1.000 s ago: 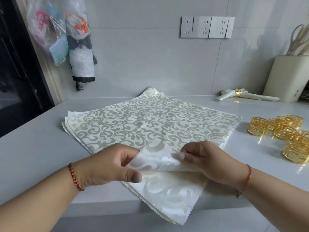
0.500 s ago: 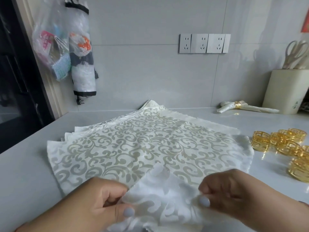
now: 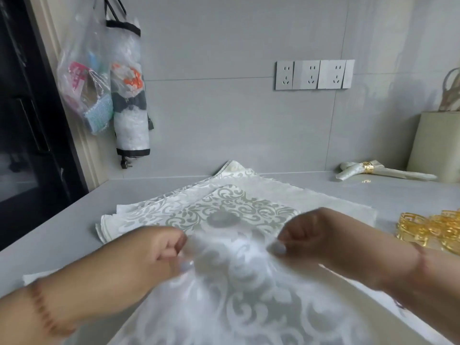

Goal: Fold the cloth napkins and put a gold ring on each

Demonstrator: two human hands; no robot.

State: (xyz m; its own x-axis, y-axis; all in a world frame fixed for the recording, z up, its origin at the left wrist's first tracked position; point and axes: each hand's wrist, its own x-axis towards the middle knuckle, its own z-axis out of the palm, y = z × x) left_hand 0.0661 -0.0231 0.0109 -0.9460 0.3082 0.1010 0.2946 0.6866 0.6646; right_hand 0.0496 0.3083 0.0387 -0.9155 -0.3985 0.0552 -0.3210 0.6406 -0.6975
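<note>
A cream napkin with a scroll pattern (image 3: 231, 290) is lifted toward me off the stack of napkins (image 3: 179, 207) on the counter. My left hand (image 3: 159, 250) pinches its near edge on the left, and my right hand (image 3: 321, 235) pinches the same edge on the right. The cloth between them is blurred by motion. Several gold rings (image 3: 430, 227) lie in a cluster at the right. A folded napkin with a gold ring on it (image 3: 368, 169) lies at the back right by the wall.
The grey counter (image 3: 74, 220) ends at a dark doorway on the left. Plastic bags (image 3: 99, 95) hang on the left wall. A cream utensil holder (image 3: 438, 150) stands at the back right. Sockets (image 3: 313, 74) sit on the tiled wall.
Both hands have pulled the top napkin up and toward me, off the stack. The view has tilted upward, and the hands now sit higher and further apart.
</note>
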